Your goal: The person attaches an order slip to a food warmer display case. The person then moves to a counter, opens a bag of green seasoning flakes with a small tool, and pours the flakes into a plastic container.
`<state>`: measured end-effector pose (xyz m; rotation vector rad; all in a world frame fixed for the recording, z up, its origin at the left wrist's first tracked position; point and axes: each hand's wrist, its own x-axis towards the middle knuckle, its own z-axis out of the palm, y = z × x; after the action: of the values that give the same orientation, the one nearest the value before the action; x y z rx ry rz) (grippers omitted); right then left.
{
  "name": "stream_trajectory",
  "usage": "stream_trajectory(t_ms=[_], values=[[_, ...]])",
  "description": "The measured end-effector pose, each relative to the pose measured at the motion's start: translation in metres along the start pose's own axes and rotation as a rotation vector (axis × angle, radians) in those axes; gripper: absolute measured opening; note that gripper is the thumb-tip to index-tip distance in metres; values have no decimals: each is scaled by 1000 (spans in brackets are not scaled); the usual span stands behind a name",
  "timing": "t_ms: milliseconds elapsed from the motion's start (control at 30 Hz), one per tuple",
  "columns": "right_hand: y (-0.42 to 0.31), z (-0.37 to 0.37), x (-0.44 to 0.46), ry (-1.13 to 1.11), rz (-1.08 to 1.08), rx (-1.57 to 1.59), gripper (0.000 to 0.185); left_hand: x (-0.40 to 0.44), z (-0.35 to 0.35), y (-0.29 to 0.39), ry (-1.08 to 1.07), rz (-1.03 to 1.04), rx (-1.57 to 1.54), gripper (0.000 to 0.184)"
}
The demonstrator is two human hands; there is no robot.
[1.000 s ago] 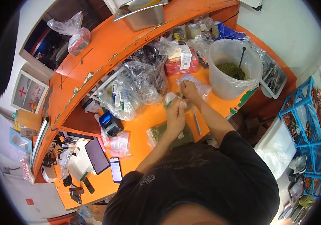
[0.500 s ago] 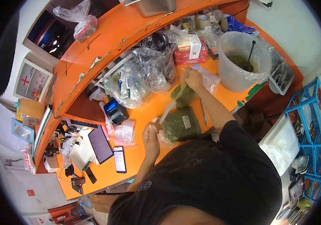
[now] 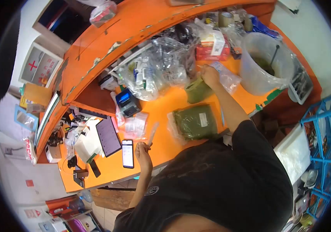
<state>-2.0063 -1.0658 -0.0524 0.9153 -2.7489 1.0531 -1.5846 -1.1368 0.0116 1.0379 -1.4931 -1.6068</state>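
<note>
My left hand [image 3: 144, 151] is closed on one end of a narrow whitish strip [image 3: 153, 133], which sticks up above the orange counter beside a phone. My right hand [image 3: 210, 76] grips the top of a small clear bag of green contents [image 3: 197, 91], held up near the middle of the counter. Between my hands and closer to my body lies a larger flat clear pack of green contents [image 3: 195, 122] with a white label. My right fingers partly hide the small bag's upper edge.
A large translucent bucket [image 3: 246, 65] with green stuff and a dark-handled utensil stands at right. Crumpled clear bags [image 3: 165, 65] line the back. A card terminal [image 3: 127, 102], a phone [image 3: 127, 154] and a tablet [image 3: 108, 136] sit at left. Blue crates [image 3: 320, 149] stand far right.
The strip, earlier stretched between both hands at the small bag, has come away with my left hand, which moved left and down. My right hand still holds the bag. The view has shifted.
</note>
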Motion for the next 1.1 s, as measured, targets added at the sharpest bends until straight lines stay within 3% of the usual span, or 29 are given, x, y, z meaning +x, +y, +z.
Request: stream_trajectory(t_ms=[33, 100, 133, 167, 200, 233, 300, 367, 467, 500, 600, 633, 733, 800, 933, 1000, 1033, 1100], values=[[-1, 3, 1, 10, -12, -8, 20, 7, 5, 0, 91, 34, 46, 32], [4, 8, 1, 30, -41, -26, 22, 29, 22, 16, 53, 217, 87, 31], [8, 11, 0, 48, -65, -9, 22, 50, 29, 20, -6, 475, 289, 30], [13, 14, 0, 70, -86, 7, 23, 69, 56, 28, 57, 407, 61, 30], [14, 15, 0, 96, -104, 22, 24, 101, 57, 25, -48, 524, 176, 30], [11, 12, -3, 94, -99, 49, 25, 140, 69, 13, -33, 500, 113, 31], [7, 2, -11, 95, -83, 101, 26, 207, 96, 15, 62, 699, 241, 33], [10, 1, -17, 103, -78, 105, 24, 259, 114, 16, 97, 624, 177, 33], [15, -2, -20, 93, -74, 109, 23, 321, 129, -6, -12, 296, -97, 31], [14, -3, -21, 83, -72, 110, 24, 355, 123, -32, -2, 310, 250, 20], [14, -5, -20, 87, -95, 142, 23, 366, 128, -66, 354, 462, 1096, 26], [14, -5, -20, 68, -75, 157, 23, 365, 123, -67, 134, 273, 1219, 33], [11, -7, -19, 42, -21, 181, 23, 396, 123, -124, 111, 259, 1007, 30], [6, -10, -21, 55, -7, 169, 23, 367, 131, -91, 3, 190, 1172, 33], [8, -9, -23, 58, -13, 229, 22, 369, 103, -88, -302, 591, 1477, 32], [12, -6, -26, 65, -30, 237, 22, 400, 97, -67, -675, 363, 1400, 29], [9, -7, -26, 72, -33, 239, 22, 379, 100, -29, -736, 734, 1645, 30], [2, -14, -26, 89, -41, 242, 22, 327, 114, 37, -409, 579, 1247, 29]])
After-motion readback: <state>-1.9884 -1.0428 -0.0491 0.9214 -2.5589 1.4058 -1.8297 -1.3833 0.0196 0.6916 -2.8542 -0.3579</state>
